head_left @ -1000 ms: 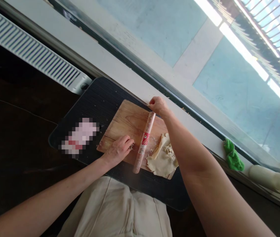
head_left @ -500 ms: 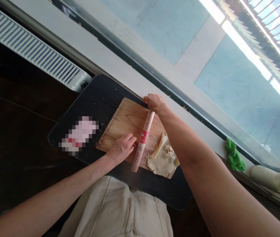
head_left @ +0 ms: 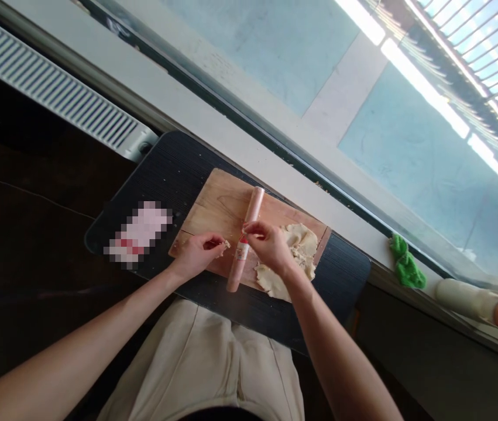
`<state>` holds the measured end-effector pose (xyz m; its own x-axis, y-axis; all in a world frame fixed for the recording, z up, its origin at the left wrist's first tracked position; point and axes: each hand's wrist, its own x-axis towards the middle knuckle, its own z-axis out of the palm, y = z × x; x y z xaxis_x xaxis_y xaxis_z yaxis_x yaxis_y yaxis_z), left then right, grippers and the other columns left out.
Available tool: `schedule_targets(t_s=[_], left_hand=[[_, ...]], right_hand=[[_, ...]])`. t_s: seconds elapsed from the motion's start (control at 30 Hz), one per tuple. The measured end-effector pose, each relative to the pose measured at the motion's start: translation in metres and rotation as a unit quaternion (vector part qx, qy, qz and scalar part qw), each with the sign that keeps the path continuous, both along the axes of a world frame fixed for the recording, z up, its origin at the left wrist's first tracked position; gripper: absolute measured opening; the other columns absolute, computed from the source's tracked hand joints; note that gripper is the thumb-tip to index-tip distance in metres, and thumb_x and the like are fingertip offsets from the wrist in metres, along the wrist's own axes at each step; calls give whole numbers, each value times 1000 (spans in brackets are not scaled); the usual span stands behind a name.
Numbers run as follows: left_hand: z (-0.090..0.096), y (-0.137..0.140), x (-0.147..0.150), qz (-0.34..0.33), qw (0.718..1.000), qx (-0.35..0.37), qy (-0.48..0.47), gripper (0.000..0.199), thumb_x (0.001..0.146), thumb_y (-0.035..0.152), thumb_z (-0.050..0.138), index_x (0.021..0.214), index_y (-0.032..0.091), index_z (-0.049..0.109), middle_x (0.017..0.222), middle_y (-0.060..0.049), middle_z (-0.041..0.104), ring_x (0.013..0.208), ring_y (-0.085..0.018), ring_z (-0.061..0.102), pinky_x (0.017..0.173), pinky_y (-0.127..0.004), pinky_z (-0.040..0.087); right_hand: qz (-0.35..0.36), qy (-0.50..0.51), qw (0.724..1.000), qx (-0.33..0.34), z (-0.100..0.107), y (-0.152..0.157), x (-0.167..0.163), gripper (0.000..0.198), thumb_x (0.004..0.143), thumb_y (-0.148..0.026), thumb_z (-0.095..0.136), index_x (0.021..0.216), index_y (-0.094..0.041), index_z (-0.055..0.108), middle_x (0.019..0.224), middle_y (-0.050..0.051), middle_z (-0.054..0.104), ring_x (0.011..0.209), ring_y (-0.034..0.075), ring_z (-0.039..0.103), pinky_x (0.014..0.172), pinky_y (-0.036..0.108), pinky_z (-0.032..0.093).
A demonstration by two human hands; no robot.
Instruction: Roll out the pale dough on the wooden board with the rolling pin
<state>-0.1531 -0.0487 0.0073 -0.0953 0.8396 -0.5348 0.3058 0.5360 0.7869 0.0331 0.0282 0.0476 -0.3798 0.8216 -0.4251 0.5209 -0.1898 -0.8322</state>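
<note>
By a broad window (head_left: pixel 270 64) with a pale sill (head_left: pixel 231 137), works at a dark table (head_left: pixel 178 158); with the left hand (head_left: pixel 200 250), curls the fingers in to the thumb and pinches a ragged dough scrap (head_left: pixel 226 244) at the tips, just above a wooden board (head_left: pixel 211 202); with the right hand (head_left: pixel 270 242), brings the fingertips close together over the middle of a rolling pin (head_left: pixel 240 257), by its red label; cannot tell from this view of anything caught between those tips, nor of any contact with the pin; has the pin lying slantwise across the board, between the left hand and the main dough (head_left: pixel 305 241); has that dough spread on the right part of the board, torn at the edges, with loose bits on top and partly hidden behind the right wrist; farther out, has a pixelated pink-and-red item (head_left: pixel 141 231) on the table to the left, light trousers (head_left: pixel 213 362) below, a white ribbed radiator (head_left: pixel 55 88) at upper left, and, to the right along the sill, a bunched green cloth (head_left: pixel 408 263) near a pale bottle (head_left: pixel 466 299).
</note>
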Motion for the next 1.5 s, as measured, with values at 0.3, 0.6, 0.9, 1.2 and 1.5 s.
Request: schedule_targets(t_s=[0.3, 0.6, 0.9, 1.2, 1.5], left_hand=[[32, -12, 101, -5, 998, -31, -62, 20, 73, 30, 62, 85, 17, 73, 76, -2, 71, 72, -16, 65, 67, -26, 53], [31, -21, 144, 45, 960, -171, -219, 15, 69, 27, 63, 69, 13, 69, 63, -3, 66, 60, -14, 63, 63, -29, 55], [35, -19, 114, 85, 981, -103, -143, 17, 67, 23, 62, 81, 14, 67, 73, -5, 69, 63, -16, 65, 63, -29, 55], [-16, 1, 37, -105, 947, 45, 301, 19, 69, 23, 57, 86, 16, 64, 91, -8, 63, 80, -20, 62, 76, -31, 49], [-10, -2, 40, -158, 935, 78, 307, 8, 72, 20, 52, 71, 19, 60, 79, -5, 63, 73, -19, 58, 68, -30, 44]], right_hand=[[-176, 23, 980, -91, -4, -95, 45, 30, 86, -31, 49, 109, -19, 65, 96, 3, 72, 84, 15, 68, 76, 25, 55], [-118, -75, 987, 74, -5, -120, 85, 26, 83, -21, 56, 106, -21, 67, 101, 4, 66, 74, 12, 63, 75, 25, 52], [-211, -14, 976, 40, -30, -113, 75, 16, 80, -28, 58, 85, -19, 70, 74, 1, 69, 66, 14, 62, 64, 24, 48], [-228, 13, 973, -26, -58, -107, 73, 17, 73, -28, 60, 86, -18, 68, 72, 0, 67, 63, 14, 60, 61, 23, 47], [-65, -163, 980, 93, -38, -84, 58, 18, 85, -20, 51, 93, -21, 67, 88, 2, 68, 81, 15, 62, 75, 24, 46]])
